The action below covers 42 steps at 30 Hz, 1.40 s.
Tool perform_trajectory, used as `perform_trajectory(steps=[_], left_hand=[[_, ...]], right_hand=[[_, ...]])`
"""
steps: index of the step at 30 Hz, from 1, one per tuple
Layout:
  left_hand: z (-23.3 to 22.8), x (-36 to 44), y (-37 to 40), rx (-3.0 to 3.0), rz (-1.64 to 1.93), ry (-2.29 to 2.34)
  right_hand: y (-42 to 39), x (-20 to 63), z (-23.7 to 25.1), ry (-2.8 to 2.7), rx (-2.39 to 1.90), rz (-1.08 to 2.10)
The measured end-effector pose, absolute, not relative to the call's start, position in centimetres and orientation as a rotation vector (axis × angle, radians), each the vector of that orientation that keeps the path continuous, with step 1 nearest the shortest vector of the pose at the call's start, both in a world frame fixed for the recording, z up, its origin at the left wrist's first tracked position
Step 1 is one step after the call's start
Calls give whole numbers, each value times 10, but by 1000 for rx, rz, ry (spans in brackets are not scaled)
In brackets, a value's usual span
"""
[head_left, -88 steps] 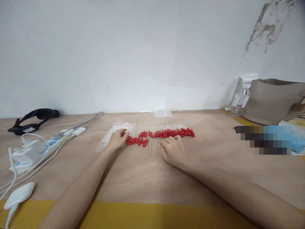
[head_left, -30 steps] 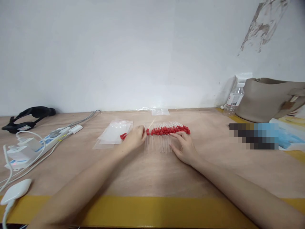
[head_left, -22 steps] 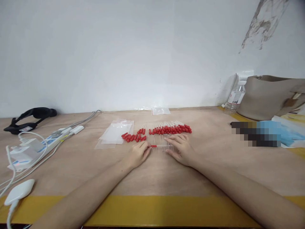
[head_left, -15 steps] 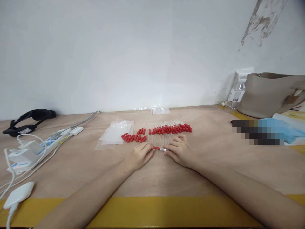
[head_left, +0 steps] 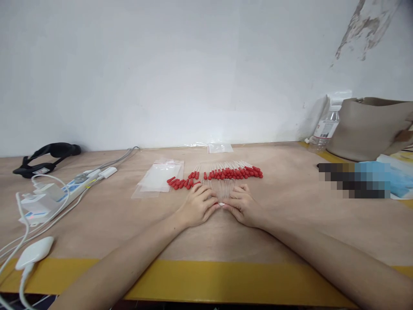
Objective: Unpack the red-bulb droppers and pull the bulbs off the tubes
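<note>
My left hand point(head_left: 200, 206) pinches the red rubber bulb end of a glass dropper point(head_left: 221, 204); the bulb is mostly behind my fingers. My right hand point(head_left: 242, 207) is closed on the clear glass tube of this same dropper, and only a short shiny stretch shows between both hands. Just beyond my fingers lie several loose clear glass tubes point(head_left: 225, 188), partly covered by my hands. Behind them is a row of droppers with red bulbs point(head_left: 230, 173), their thin glass ends pointing to the wall. Loose red rubber bulbs point(head_left: 179, 184) lie beyond my left hand.
Clear plastic zip bags point(head_left: 158, 177) lie left of the bulbs, another bag point(head_left: 220, 148) by the wall. On the left are a power strip point(head_left: 75, 188) with white cables and a black strap point(head_left: 47, 159). A water bottle point(head_left: 327, 127) and a beige bag point(head_left: 363, 129) stand right.
My left hand has slid right toward my right hand along the dropper, covering the red bulb that showed between them. The camera view has shifted slightly.
</note>
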<state>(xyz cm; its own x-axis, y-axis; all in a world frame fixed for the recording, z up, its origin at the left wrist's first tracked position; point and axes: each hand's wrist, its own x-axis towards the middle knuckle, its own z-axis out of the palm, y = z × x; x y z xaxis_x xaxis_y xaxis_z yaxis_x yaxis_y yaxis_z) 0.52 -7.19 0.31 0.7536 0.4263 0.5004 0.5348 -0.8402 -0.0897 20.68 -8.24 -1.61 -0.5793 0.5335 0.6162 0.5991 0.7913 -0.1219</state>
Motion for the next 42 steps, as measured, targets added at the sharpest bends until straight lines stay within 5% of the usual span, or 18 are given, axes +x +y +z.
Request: perform_trajectory(steps=[17,26,31,42], left_hand=[[4,-5,-76,-2831,-632,-803],[22,-58,-33,-2366,-1251,-1479],[21,-99,7,-2153,-1087,-1912],[14,-100,3,-2320,-1066,-1919]], right_hand=[[-82,222,-20,-2292,-635,-358],[-74,235,-13,-2136,-985,-231],[-73,210,-6,-2165,-1154,-107],[-50,138,-1,-2299,-1377,-279]])
